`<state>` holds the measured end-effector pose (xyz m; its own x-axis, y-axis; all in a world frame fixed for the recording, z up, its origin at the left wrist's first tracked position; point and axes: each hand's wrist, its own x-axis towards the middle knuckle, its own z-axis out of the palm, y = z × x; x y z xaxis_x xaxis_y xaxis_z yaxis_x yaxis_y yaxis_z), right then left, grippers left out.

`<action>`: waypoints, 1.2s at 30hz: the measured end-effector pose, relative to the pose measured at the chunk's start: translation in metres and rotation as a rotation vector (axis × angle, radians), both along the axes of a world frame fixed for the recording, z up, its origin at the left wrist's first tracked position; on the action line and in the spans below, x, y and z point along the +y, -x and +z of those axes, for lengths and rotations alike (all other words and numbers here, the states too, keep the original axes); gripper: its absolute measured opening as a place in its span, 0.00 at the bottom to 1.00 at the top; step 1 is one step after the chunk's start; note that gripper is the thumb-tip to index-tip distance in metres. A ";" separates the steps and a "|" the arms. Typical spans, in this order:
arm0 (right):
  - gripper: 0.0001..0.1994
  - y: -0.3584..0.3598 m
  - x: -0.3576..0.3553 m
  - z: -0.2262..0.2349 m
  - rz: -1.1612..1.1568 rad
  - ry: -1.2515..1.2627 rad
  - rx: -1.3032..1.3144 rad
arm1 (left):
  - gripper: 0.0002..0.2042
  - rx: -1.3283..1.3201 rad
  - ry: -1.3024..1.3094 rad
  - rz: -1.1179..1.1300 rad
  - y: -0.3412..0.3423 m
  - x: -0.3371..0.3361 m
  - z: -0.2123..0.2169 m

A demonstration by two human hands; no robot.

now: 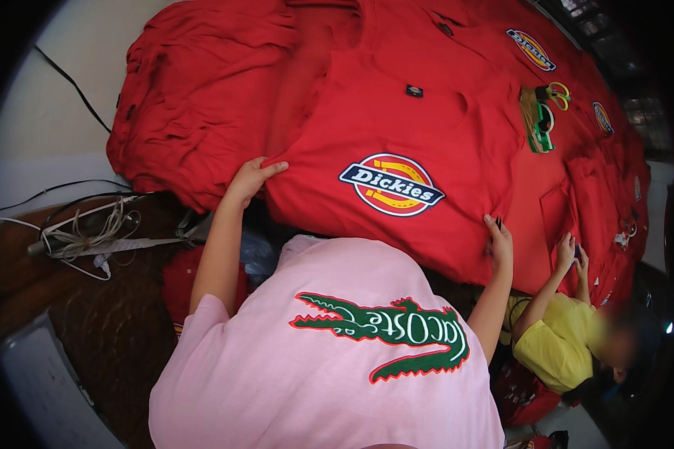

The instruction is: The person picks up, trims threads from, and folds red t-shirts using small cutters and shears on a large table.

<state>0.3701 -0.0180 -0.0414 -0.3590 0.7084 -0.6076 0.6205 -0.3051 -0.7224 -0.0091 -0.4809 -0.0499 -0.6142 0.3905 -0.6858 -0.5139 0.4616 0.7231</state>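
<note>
A red shirt (314, 150) lies spread in front of me, with a round red, yellow and dark blue emblem (392, 185) on its front and a small dark neck label (414, 91). My left hand (253, 182) is closed on the shirt's left side near the close edge, one finger pointing right along the cloth. At the right side of the same shirt is my right hand (499, 241), its fingers drawn together around a small dark object whose tip shows beside them. The rest of that object is hidden by the hand.
Heaped red garments (195, 90) cover the table's left. Farther right, yellow-handled scissors (557, 94) lie by a green holder (538, 131). A co-worker in a yellow shirt (558, 340) handles red cloth at the right. Tangled cables (82, 236) lie at the left.
</note>
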 end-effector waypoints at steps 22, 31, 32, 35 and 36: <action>0.09 0.055 0.097 0.169 0.095 -0.354 0.555 | 0.14 0.286 -0.863 -0.117 0.138 0.043 0.138; 0.19 0.172 0.151 0.120 -0.024 -1.111 0.420 | 0.23 1.128 0.093 -0.167 0.164 0.204 0.111; 0.18 0.164 0.123 0.116 -0.059 -0.865 0.512 | 0.26 1.219 -0.006 -0.192 0.159 0.200 0.075; 0.13 0.101 0.095 0.057 0.189 -1.136 0.292 | 0.25 1.038 0.074 -0.430 0.099 0.167 0.022; 0.12 0.080 0.084 0.034 0.196 -0.999 0.243 | 0.24 0.977 0.044 -0.360 0.082 0.143 0.004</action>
<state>0.2898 0.0655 -0.0078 -0.5558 0.7645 0.3266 0.3989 0.5899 -0.7021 -0.0908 -0.3378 -0.0464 -0.7617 0.6473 0.0298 0.4598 0.5075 0.7287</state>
